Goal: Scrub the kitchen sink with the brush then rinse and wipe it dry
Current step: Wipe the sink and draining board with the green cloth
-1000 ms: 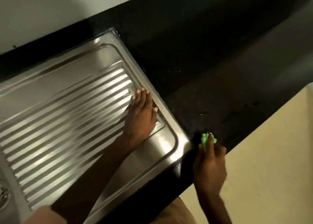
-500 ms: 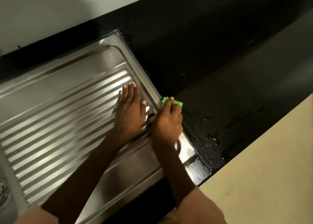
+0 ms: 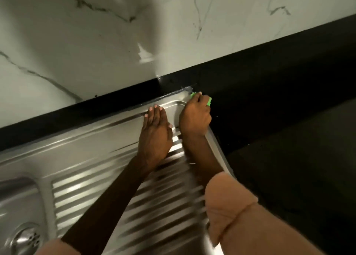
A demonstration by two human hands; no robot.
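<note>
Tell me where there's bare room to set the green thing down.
Free: the dark counter right of the drainboard, and the ribbed drainboard between the basin and the left forearm. Crowded: the far right corner, where the left hand and right hand with the green scrubber sit.

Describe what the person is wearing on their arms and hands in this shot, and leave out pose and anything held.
Both forearms are bare from the elbow down. Short, loose sleeves in a pale peach-pink fabric end near the elbows; the right sleeve has a stitched hem. The left hand and right hand wear no gloves, and no rings, watch or bracelets are visible. The fingernails are short and look unpainted.
</note>
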